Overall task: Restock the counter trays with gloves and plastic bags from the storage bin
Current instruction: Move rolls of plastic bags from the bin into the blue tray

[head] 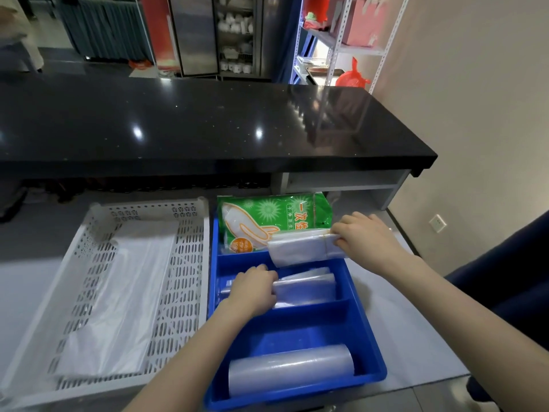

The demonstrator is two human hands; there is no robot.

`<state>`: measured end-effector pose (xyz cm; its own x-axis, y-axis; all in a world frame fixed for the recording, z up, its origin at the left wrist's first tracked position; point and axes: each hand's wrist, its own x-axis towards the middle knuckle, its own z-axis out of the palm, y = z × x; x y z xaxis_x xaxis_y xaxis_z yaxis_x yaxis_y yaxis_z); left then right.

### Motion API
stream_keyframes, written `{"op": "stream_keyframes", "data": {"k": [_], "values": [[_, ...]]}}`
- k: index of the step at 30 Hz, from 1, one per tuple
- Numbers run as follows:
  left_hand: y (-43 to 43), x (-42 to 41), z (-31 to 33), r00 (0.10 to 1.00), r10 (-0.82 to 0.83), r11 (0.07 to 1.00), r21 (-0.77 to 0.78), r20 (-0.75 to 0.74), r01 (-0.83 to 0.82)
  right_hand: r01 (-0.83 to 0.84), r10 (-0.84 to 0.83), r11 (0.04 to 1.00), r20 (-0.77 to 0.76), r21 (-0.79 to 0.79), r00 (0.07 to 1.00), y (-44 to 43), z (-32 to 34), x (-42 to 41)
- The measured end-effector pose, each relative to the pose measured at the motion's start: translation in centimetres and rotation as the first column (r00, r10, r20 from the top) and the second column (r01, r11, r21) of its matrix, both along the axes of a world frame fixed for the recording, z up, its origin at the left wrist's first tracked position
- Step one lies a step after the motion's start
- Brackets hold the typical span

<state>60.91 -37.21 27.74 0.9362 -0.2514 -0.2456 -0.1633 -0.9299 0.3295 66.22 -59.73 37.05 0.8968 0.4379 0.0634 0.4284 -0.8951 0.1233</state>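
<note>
Right hand (367, 236) | grip closing around a banded bag bundle (306, 247), hovering at 12 o'clock over the blue tray (368, 331) | left hand (252, 288) is pressing flat, fingers curled, steadying stacked bags (307, 288) mid-compartment, likely making room | glove pack (273, 221) leaning at far end.

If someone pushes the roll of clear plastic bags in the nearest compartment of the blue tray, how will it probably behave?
The roll of clear bags is cylindrical and lies on its side, so it would probably roll until it meets a wall of the blue tray. Its glossy film looks slippery. It seems light for its size.
</note>
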Motion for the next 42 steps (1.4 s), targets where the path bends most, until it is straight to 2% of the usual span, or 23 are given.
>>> {"op": "stream_keyframes", "data": {"k": [3,5,9,13,16,19,24,29,32,37,42], "values": [[0.4,-0.9,0.8,1.0,0.002,0.995,-0.104,0.0,-0.002,-0.015,0.015,1.0,-0.037,0.002,0.999,0.8,0.1,0.3],[0.4,-1.6,1.2,0.998,-0.005,0.991,-0.136,0.056,0.013,-0.041,0.042,0.999,-0.063,0.022,0.997,1.8,0.1,0.4],[0.3,-2.8,1.4,0.978,-0.007,0.989,-0.144,0.208,0.037,-0.113,0.117,0.993,-0.131,0.039,0.984,5.0,-0.5,0.5],[0.6,-3.2,1.5,0.958,-0.037,0.99,-0.118,0.284,0.073,-0.125,0.135,0.991,-0.286,0.053,0.949,8.0,-1.5,0.7],[1.0,-3.3,1.4,0.951,-0.032,0.989,-0.125,0.308,0.074,-0.134,0.172,0.984,-0.473,0.113,0.864,8.7,-2.2,0.8],[1.2,-3.4,1.6,0.957,-0.034,0.975,-0.202,0.287,0.095,-0.136,0.191,0.981,-0.62,0.135,0.761,7.9,-2.3,1.0],[1.2,-3.6,1.7,0.962,-0.033,0.969,-0.227,0.269,0.096,-0.097,0.169,0.985,-0.727,0.14,0.665,6.4,-2.6,1.5],[1.5,-3.6,2.2,0.944,-0.058,0.962,-0.236,0.325,0.14,-0.052,0.227,0.968,-0.767,0.246,0.601,5.6,-1.6,1.9],[1.5,-3.7,2.5,0.928,-0.074,0.965,-0.21,0.364,0.159,-0.062,0.237,0.965,-0.752,0.254,0.615,5.8,-1.4,1.5],[1.4,-4.8,2.2,0.866,-0.072,0.982,-0.118,0.495,0.149,-0.194,0.273,0.961,-0.558,0.198,0.784,6.1,-2.3,-0.8],[0.8,-5.9,1.4,0.796,-0.061,0.993,-0.042,0.602,0.107,-0.15,0.274,0.95,-0.503,0.273,0.82,4.6,-2.6,-1.9]]}}
